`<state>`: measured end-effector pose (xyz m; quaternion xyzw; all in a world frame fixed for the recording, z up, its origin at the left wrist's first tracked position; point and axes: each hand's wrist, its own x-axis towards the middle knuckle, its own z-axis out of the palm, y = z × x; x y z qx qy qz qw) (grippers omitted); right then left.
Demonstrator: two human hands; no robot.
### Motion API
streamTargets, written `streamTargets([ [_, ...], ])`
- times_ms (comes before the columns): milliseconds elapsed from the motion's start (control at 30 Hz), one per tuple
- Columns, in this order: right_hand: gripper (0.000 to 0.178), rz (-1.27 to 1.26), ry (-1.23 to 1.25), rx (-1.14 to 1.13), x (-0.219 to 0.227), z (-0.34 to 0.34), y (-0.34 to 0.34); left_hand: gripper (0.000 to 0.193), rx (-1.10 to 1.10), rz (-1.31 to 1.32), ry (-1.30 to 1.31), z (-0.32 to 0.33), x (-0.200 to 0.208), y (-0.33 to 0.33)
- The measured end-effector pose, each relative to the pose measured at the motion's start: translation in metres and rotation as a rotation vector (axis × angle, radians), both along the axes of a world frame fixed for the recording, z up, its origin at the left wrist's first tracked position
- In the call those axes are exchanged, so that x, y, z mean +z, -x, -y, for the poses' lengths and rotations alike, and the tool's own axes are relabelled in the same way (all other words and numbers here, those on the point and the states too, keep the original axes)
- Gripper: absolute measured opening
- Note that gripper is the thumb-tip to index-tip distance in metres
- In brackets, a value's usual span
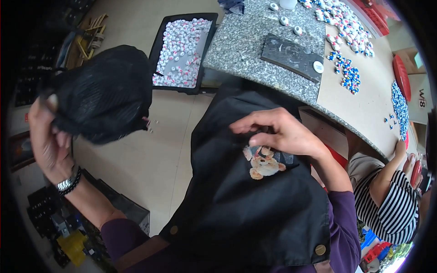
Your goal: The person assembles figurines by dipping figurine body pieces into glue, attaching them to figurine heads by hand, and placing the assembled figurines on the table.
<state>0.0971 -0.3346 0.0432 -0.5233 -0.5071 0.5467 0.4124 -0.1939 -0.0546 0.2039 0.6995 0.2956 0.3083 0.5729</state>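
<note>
Grip first: left hand (43, 132) has thumb and fingers closed round one edge of the black bag (104, 91), held up left of the black tray (182, 89). Right hand (284, 134), lower and right of the tray, hovers loosely curled before the apron (255, 200), thumb apart, nothing visible inside. And the tray: white-and-pink pieces (177, 34) cover most of it, one patch bare. Right of it, on the tabletop (236, 50), white pieces (348, 27) and blue-and-white pieces (350, 79) lie loose. Looks part-way: tray largely filled, bag unemptied or not, can't tell.
</note>
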Motion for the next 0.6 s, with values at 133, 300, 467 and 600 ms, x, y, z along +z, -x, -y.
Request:
streamTargets([
  [133, 0.038, -0.127, 0.078, -0.114, -0.004, 0.005, -0.010, 0.015, 0.123, -0.317, 0.003, -0.024, -0.049, -0.036],
  [300, 0.039, -0.042, 0.032, -0.114, -0.001, 0.005, -0.017, 0.019, 0.081, -0.347, 0.124, -0.078, -0.115, -0.053],
  [467, 0.043, -0.133, -0.038, -0.290, 0.020, 0.018, -0.041, 0.028, 0.088, -0.460, -0.009, -0.145, -0.160, -0.074],
  [600, 0.045, -0.152, -0.200, -0.636, 0.033, 0.047, -0.067, 0.034, 0.121, -0.745, -0.228, -0.201, -0.189, -0.094],
])
